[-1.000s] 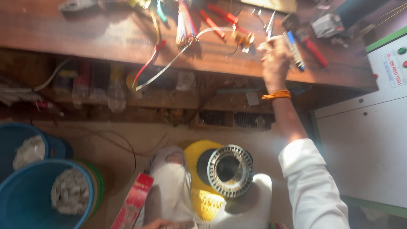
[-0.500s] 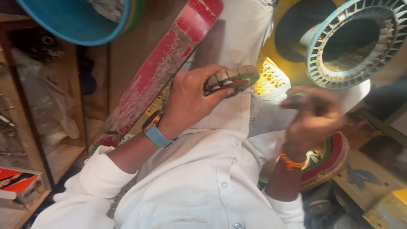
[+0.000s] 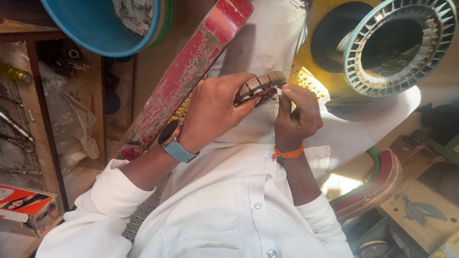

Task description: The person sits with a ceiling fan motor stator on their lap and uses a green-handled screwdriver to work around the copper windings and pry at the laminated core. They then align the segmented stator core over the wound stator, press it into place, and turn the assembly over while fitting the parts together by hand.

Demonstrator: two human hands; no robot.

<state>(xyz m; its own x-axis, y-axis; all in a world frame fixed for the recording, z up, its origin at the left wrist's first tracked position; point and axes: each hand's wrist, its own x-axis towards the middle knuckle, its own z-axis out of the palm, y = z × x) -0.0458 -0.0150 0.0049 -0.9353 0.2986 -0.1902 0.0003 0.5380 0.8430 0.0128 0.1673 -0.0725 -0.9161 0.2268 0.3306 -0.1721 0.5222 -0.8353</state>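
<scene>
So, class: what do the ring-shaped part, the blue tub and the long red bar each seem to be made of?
Ring-shaped part: looks like metal, dull grey with teal paint, slotted rim.
Blue tub: probably plastic, smooth, even colour.
Long red bar: unclear, maybe metal or wood; red paint chipped and worn.

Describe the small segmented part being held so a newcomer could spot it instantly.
Start at the big ribbed metal ring at upper right, then look left to the person's lap. There the left hand grips a small curved piece of greyish blocks, the right hand touching its end.
</scene>
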